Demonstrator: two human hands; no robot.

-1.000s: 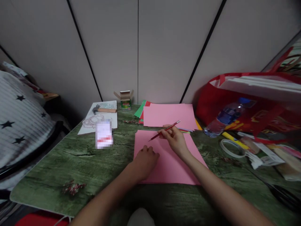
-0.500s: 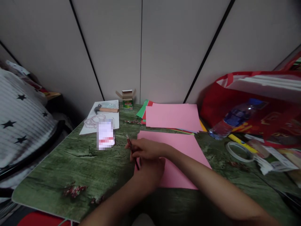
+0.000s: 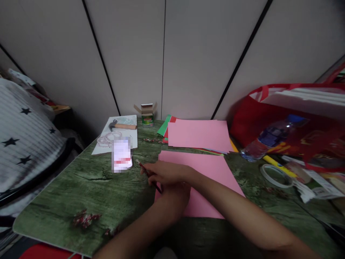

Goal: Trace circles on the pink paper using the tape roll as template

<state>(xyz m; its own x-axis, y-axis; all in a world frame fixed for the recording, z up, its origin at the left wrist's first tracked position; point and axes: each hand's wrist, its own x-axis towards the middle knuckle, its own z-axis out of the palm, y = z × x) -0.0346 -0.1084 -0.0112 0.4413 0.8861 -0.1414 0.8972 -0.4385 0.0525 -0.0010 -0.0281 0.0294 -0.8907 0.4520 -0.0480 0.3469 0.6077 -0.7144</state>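
Observation:
Crossing over from the right, my right hand [image 3: 167,172] has its fingers closed round a dark pencil [image 3: 157,186]. The pencil slants, its upper end pointing left toward the phone. My left hand [image 3: 176,196] lies under the right one, on the left part of a pink paper sheet [image 3: 207,169]. Its fingers are hidden, so whether it grips anything cannot be seen. A second pink sheet stack [image 3: 198,133], with green, red and yellow sheets showing beneath, lies farther back. The phone [image 3: 122,154], its screen lit and blurred, is left of my hands.
At the back left, a hammer [image 3: 124,126] and coiled beads [image 3: 106,138] lie on white sheets beside a small green box [image 3: 147,117]. To the right are a water bottle [image 3: 265,140], a tape roll [image 3: 276,175], a yellow cutter [image 3: 279,165] and a red bag [image 3: 248,111].
The pencil has tilted further left, its upper end swinging down and leftward with my right fingers. My left hand stays beneath, and the whole view has shifted slightly.

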